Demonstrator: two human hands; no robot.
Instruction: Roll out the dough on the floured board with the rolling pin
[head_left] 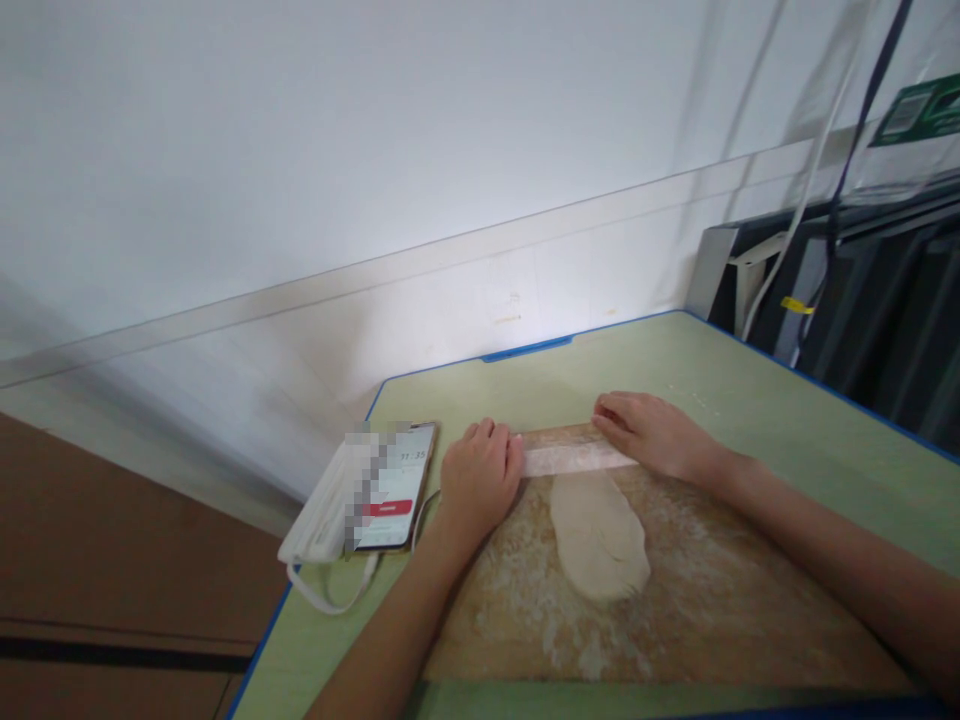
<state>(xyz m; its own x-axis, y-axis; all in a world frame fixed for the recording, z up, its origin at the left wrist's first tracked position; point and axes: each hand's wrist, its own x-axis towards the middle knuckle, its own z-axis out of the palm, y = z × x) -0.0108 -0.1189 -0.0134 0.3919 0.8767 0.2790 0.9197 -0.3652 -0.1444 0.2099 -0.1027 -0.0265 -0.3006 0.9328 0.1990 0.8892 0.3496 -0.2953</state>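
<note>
A flour-whitened rolling pin (574,460) lies crosswise near the far edge of a floured wooden board (720,590). My left hand (484,470) is closed over its left end, fingers bent downward. Over the right end curls my right hand (652,432), its palm partly hiding the pin. Between my forearms a flattened oval of pale dough (600,540) stretches toward me, its far edge meeting the pin.
The board rests on a pale green, blue-edged table (757,390) against a white wall. Left of my left hand lie a phone (397,490) and a white device (322,510) with a looped cable. Dark grey panels (900,300) and hanging cords stand beyond the right edge.
</note>
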